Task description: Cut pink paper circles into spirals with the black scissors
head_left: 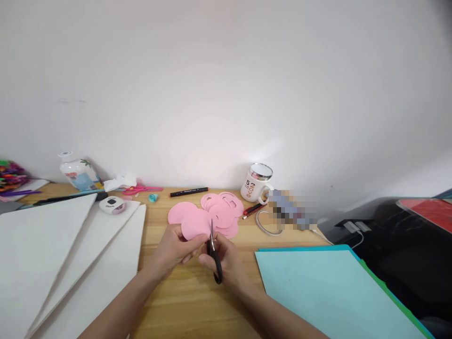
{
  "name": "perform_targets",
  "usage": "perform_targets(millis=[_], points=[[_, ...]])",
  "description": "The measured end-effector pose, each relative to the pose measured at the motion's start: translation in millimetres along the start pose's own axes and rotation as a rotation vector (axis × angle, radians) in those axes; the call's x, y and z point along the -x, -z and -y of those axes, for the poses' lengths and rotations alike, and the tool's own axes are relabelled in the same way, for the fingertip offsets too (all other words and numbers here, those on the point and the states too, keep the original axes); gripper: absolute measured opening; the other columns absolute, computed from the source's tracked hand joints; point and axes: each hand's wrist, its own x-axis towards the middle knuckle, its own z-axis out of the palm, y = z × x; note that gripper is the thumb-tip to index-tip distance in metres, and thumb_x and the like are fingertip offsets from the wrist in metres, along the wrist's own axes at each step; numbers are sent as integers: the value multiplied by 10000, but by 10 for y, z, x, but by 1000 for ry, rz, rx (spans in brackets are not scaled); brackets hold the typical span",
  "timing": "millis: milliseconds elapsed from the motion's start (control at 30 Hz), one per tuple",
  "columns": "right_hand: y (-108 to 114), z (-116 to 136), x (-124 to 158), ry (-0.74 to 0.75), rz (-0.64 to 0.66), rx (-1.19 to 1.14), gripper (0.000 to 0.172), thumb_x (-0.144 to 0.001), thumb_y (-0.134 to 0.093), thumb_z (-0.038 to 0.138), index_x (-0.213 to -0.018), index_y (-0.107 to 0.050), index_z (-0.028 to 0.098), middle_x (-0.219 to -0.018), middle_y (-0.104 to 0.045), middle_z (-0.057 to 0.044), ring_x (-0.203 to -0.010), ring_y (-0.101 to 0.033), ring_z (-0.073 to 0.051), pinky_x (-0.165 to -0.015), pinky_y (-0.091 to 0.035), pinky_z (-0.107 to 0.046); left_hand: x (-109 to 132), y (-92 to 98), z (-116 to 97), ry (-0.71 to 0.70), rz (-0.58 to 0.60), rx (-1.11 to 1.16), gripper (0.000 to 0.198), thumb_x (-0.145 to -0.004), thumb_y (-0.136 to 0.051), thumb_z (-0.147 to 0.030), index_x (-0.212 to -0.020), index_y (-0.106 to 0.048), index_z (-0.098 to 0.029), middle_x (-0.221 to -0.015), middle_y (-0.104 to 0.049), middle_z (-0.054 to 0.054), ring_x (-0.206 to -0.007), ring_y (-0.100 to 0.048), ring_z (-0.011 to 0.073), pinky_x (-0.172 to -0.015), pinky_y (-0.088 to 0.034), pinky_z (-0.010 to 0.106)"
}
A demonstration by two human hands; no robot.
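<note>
My left hand point(178, 249) pinches a round pink paper piece point(195, 222) by its near edge, holding it above the wooden table point(176, 301). Black-handled scissors point(216, 263) are gripped in my right hand point(228, 261). Their blades point away from me and meet the right edge of the pink paper; whether they are cutting into it I cannot tell. Another pink circle point(181, 211) shows behind the held one. Just beyond my hands lies a loose pile of pink paper cutouts point(222, 212), some with holes in them.
White sheets point(106, 263) cover the left side, with a white tape dispenser-like object point(112, 205) on them. Light blue sheets point(332, 287) lie at right. Along the wall stand a mug point(252, 186), a black marker point(189, 192), pink scissors point(143, 189) and a white bottle point(79, 172).
</note>
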Motion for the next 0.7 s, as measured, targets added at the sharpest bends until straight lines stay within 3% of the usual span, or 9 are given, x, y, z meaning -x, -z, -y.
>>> perform_targets(millis=[167, 367, 700], points=[[12, -28, -3, -21, -5, 30, 348, -610, -717, 380, -747, -459, 191, -550, -452, 64, -462, -350, -75, -404, -254, -184, 3, 14, -22, 3, -18, -18, 328, -646, -624, -400, -480, -528, -134, -325, -391, -71, -285, -279, 32, -323, -174, 177], [-3, -17, -2, -65, -14, 8, 335, -617, -703, 374, -724, -441, 196, -485, -415, 88, -404, -282, -55, -372, -212, -175, -6, 24, -10, -16, -34, -8, 331, -645, -628, -405, -478, -506, -145, -314, -375, -81, -285, -256, 29, -321, -162, 172], [-4, -45, 26, -57, -8, 7, 337, -637, -684, 423, -746, -469, 187, -487, -428, 85, -390, -326, -58, -385, -248, -179, -39, 38, 104, -22, 18, 140, 285, -710, -603, -373, -567, -523, -139, -440, -525, -41, -287, -382, 40, -300, -239, 163]])
